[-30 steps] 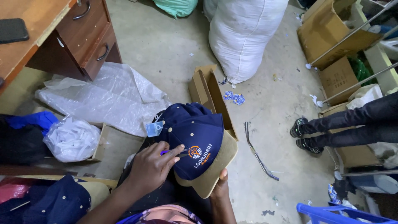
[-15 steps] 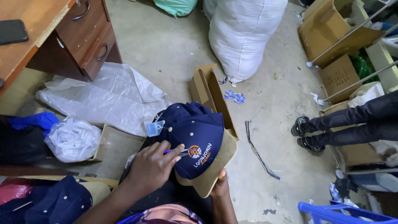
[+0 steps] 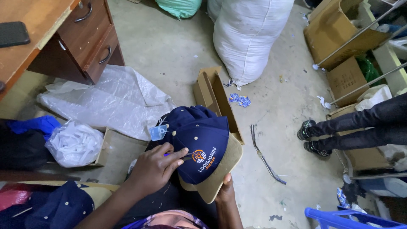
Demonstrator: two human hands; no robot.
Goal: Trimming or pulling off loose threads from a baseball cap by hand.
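Held the blue cap (image 3: 199, 144) by its tan brim with right hand (image 3: 226, 191), left hand (image 3: 157, 166) pinching a small tool near the badge, work unfinished.

Soft, even daylight fills the room; shadows stay faint, focus is sharp, with slight wide-angle stretching at the edges.

A wooden desk (image 3: 51, 38) with a phone (image 3: 13, 34), clear plastic sheet (image 3: 110, 99), big white sack (image 3: 248, 36), cardboard boxes (image 3: 339, 38) on concrete floor (image 3: 178, 55)
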